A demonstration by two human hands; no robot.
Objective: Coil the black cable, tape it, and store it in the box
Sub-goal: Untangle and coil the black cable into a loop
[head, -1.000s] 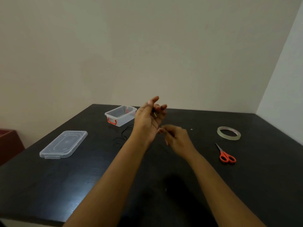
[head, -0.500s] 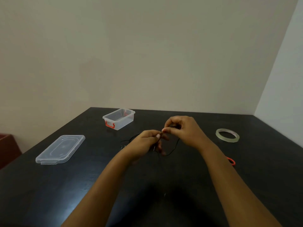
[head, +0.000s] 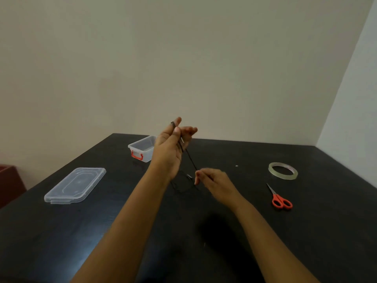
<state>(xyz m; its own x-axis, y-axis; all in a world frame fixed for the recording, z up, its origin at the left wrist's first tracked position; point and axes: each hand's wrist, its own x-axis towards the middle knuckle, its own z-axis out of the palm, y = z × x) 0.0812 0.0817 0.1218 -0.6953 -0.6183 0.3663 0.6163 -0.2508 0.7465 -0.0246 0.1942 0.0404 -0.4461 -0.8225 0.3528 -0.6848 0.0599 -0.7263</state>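
My left hand (head: pixel 170 148) is raised above the black table (head: pixel 306 231), fingers up, with the thin black cable (head: pixel 191 162) looped around them and pinned by the thumb. The cable runs down and right to my right hand (head: pixel 214 179), which pinches it low over the table. A loose loop of cable lies on the table between my hands. The clear box (head: pixel 142 148) with red latches stands open behind my left hand. The tape roll (head: pixel 283 170) lies at the right.
The box's clear lid (head: pixel 75 185) lies flat at the left. Orange-handled scissors (head: pixel 280 200) lie in front of the tape roll. A dark red object (head: pixel 10 184) sits beyond the table's left edge. Walls close off the back and right.
My left hand has risen from the table with cable around its fingers. My right hand has dropped lower and drawn the cable taut. The scissors are uncovered again.
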